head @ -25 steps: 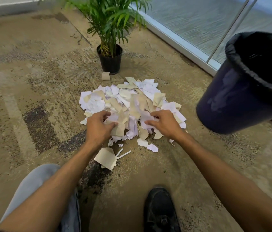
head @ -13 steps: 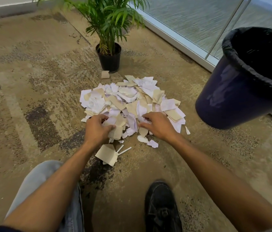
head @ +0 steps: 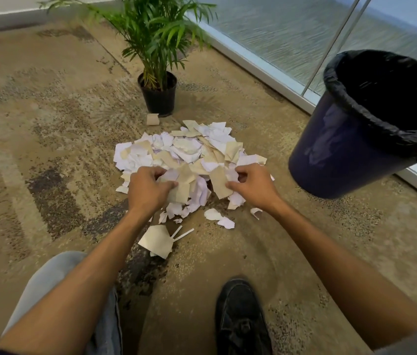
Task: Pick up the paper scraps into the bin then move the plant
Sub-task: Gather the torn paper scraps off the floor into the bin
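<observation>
Crouching low in the frame, the person shows a grey-trousered knee [head: 56,290] at lower left and a black shoe [head: 240,321] at lower centre, both on the carpet [head: 35,139]. Just above them lies a loose tan piece [head: 156,240] with two white strips, apart from the main heap.

At mid-frame, left hand [head: 148,192] has its fingers curled round a wad of tan and white scraps; right hand [head: 253,187] pinches another tan clump. Compared with a second ago, both hands have closed and drawn the near edge of the paper scraps [head: 189,155] up off the floor, where before they lay pressed into the pile. Judgement: first handful gathered, transfer comes next.

Most of the heap remains on the carpet at centre. A few white bits [head: 221,219] sit loose below the right hand.

Bin [head: 350,139], dark blue with black liner, stands at right of the frame, near the heap; no paper seen in the visible part of its mouth.

Plant [head: 160,80], in its black pot, stands at upper centre just beyond the pile, untouched, one tan scrap [head: 152,119] at its base. Glass wall [head: 292,34] upper right.
</observation>
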Tool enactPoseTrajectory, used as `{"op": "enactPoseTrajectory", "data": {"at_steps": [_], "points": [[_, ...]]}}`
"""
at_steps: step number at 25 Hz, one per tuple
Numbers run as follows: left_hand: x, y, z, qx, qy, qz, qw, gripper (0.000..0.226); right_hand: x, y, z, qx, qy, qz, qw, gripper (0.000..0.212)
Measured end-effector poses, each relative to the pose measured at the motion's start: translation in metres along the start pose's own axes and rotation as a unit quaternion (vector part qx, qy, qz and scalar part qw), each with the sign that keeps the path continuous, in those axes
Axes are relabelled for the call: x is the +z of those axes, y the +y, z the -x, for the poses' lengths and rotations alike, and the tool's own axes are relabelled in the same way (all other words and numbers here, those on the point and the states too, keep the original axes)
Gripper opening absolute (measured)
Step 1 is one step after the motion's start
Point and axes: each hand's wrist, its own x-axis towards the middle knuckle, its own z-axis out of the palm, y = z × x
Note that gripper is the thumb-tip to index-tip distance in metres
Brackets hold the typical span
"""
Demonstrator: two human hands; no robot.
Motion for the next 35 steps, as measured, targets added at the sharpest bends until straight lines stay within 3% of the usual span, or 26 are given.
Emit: {"op": "enactPoseTrajectory", "data": {"at_steps": [6, 12, 15, 19, 22, 24, 28, 32, 35], "points": [[0.023, 0.115, 0.002, 0.088, -0.011, 0.108, 0.990, 0.027, -0.092, -0.021, 0.015, -0.006, 0.144, -0.086, 0.986, 0.032], [0.071, 0.261, -0.004, 0.179, -0.048, 0.207, 0.961, 0.031, -0.228, -0.017, 0.030, -0.016, 0.345, -0.018, 0.938, 0.025], [0.100, 0.323, -0.005, 0.240, -0.048, 0.170, 0.955, 0.031, -0.283, -0.004, 0.030, 0.023, 0.418, -0.009, 0.908, 0.034], [0.144, 0.365, -0.013, 0.279, -0.067, 0.088, 0.954, 0.031, -0.315, 0.026, 0.024, 0.072, 0.424, -0.002, 0.903, 0.040], [0.167, 0.367, -0.019, 0.295, -0.143, 0.080, 0.941, 0.050, -0.315, 0.040, 0.017, 0.100, 0.403, -0.003, 0.910, 0.046], [0.171, 0.357, -0.021, 0.306, -0.153, 0.072, 0.937, 0.054, -0.308, 0.039, 0.016, 0.104, 0.411, 0.026, 0.905, 0.045], [0.150, 0.317, -0.019, 0.320, -0.099, 0.116, 0.935, 0.039, -0.270, 0.017, 0.021, 0.004, 0.410, 0.047, 0.911, 0.026], [0.107, 0.246, -0.016, 0.317, -0.041, 0.137, 0.937, 0.022, -0.213, -0.011, 0.017, -0.091, 0.326, 0.061, 0.939, 0.017], [0.068, 0.173, -0.015, 0.283, -0.027, 0.098, 0.954, 0.013, -0.164, -0.022, 0.002, -0.113, 0.251, 0.083, 0.958, 0.018]]}}
